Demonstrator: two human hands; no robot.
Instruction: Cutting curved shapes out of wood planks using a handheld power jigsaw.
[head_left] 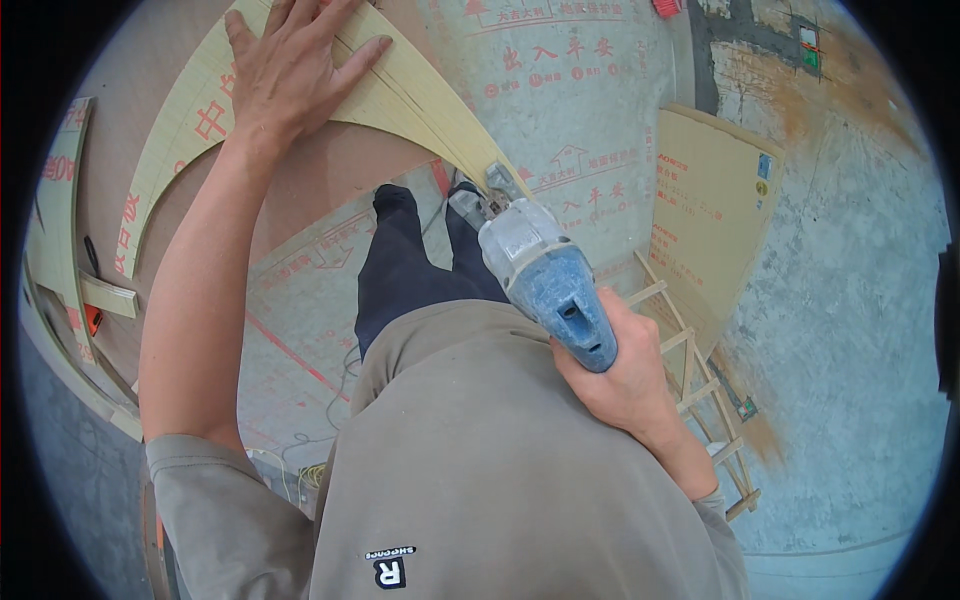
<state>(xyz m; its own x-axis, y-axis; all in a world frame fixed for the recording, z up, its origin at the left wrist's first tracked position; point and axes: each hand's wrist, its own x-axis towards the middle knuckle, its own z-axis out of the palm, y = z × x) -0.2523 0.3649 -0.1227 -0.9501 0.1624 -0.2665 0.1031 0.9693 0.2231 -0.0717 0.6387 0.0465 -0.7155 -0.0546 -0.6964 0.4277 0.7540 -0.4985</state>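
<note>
My left hand (285, 80) lies with its fingers spread on a curved, pale plywood piece (190, 145) marked with red print and pencil lines. The plywood rests on a brown board (310, 180), and its narrow right end reaches past the board's edge. There, a blue and grey jigsaw (550, 275) has its metal foot (490, 195) against the plywood's tip. Around the jigsaw's rear body is my right hand (630, 375), fingers closed. Blade and cut are too small to make out.
Curved plywood strips (65, 210) lie at the left, beside a small orange and black object (93, 320). A large tan board (710, 200) and a slatted wooden frame (690, 360) stand at the right. A thin cable (345, 385) trails over the printed floor covering (560, 90).
</note>
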